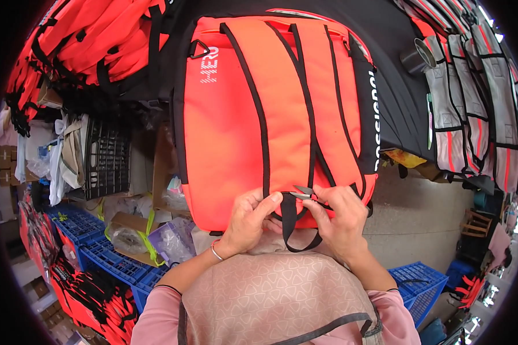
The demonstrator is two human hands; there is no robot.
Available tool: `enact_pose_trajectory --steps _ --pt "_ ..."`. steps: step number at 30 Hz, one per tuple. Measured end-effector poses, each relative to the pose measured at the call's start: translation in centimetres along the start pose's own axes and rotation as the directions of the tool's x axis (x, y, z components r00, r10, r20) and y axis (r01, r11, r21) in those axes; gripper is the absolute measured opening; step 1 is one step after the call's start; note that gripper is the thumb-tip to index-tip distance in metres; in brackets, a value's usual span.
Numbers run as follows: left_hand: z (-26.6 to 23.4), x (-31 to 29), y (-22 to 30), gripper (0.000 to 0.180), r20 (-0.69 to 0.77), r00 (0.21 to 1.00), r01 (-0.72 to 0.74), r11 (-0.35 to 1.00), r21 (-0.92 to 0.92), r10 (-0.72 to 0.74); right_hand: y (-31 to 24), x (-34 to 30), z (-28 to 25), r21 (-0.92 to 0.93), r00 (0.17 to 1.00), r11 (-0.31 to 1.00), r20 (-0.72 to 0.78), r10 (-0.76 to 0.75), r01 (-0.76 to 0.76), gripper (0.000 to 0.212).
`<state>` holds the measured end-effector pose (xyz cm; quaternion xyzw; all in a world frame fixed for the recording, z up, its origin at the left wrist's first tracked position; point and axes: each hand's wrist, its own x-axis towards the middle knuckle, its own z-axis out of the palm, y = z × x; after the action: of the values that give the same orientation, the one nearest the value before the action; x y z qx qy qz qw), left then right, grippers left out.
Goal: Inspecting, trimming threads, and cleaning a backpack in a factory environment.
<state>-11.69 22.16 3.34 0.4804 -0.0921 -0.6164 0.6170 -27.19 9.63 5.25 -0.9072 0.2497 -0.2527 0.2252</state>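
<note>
trimming, it seems: left hand, pinching the strap-base fabric, best held taut with thumb clear; orange backpack, central, shoulder straps up; black webbing loop, at its lower edge; snips, best laid flat to spare cloth; right hand, pinching them.

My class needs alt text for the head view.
A person's right hand holds metal snips at the lower end of a shoulder strap on an orange backpack, while the left hand grips the strap. A black webbing loop hangs between them.
</note>
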Motion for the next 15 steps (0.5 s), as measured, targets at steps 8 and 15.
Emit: enact_pose_trajectory --steps 8,15 --pt "0.1 0.3 -0.3 0.035 -0.025 1.000 -0.020 0.999 -0.038 0.019 -0.8 0.2 -0.2 0.556 0.769 0.540 0.363 0.526 -0.632 0.032" --pt "0.3 0.4 -0.5 0.031 -0.050 0.995 -0.082 0.996 0.026 0.083 -0.9 0.3 -1.7 0.132 0.977 0.968 -0.010 0.215 -0.212 0.026"
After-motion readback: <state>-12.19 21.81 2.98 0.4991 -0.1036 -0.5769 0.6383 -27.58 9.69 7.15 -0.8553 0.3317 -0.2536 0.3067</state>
